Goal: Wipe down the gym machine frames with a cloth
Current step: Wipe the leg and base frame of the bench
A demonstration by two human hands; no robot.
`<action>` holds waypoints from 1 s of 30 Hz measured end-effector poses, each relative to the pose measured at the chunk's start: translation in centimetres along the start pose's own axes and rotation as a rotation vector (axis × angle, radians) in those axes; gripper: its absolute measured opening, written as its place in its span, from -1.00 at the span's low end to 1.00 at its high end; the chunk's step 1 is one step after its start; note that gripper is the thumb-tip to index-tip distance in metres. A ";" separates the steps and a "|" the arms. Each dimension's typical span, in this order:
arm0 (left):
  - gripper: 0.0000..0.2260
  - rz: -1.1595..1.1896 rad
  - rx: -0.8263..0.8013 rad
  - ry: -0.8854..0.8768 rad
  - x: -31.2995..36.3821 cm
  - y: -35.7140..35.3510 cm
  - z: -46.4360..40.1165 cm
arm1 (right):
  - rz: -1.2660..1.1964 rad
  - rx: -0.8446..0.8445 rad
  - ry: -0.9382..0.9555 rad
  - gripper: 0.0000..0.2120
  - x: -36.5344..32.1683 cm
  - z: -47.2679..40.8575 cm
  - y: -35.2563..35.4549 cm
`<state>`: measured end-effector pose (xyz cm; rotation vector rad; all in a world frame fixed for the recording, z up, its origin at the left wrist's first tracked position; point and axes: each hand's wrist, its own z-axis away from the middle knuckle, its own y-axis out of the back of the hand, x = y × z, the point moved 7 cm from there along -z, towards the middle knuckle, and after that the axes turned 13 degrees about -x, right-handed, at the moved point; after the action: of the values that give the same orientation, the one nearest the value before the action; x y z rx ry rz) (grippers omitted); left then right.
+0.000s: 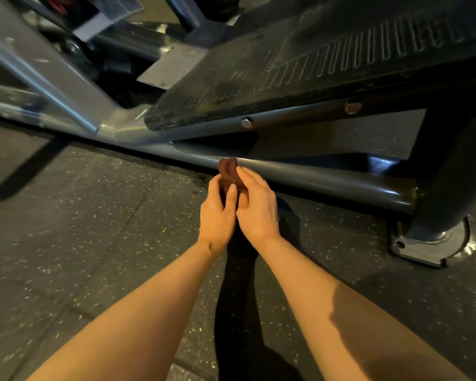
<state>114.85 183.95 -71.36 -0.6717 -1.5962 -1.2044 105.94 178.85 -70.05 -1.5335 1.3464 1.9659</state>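
Observation:
A small dark red-brown cloth point(228, 171) is bunched up between my two hands. My left hand point(217, 215) and my right hand point(257, 207) are pressed side by side, fingers closed around the cloth's lower part. The cloth's top touches or overlaps the grey round base tube point(327, 178) of the gym machine frame, which runs low across the floor from left to right. Above the tube slopes a black ribbed footplate point(286, 72).
A grey slanted frame beam point(47, 67) rises at the left. At the right a dark upright post ends in a metal foot plate point(434, 243) bolted on the floor. Speckled black rubber flooring point(80, 229) lies beneath my arms.

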 end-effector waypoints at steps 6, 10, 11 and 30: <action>-0.91 0.076 0.395 0.048 0.9 9.5 1.9 | -0.198 -0.040 0.123 -0.41 -5.1 0.1 -3.6; -0.85 0.149 0.503 0.068 0.5 15.2 1.6 | 0.030 -0.110 0.264 -0.32 -10.4 -1.2 -6.8; -0.82 0.200 0.523 0.076 0.4 16.2 1.1 | 0.006 -0.153 0.273 -0.32 -11.6 -1.8 -7.6; -0.75 0.095 0.064 0.282 -2.3 29.6 -9.7 | 0.572 -0.101 -0.057 -0.90 -23.4 -17.5 -5.9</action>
<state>144.59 185.72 -62.01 -0.5059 -1.3468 -1.1192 129.38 174.52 -52.15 -1.2037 1.8356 2.4120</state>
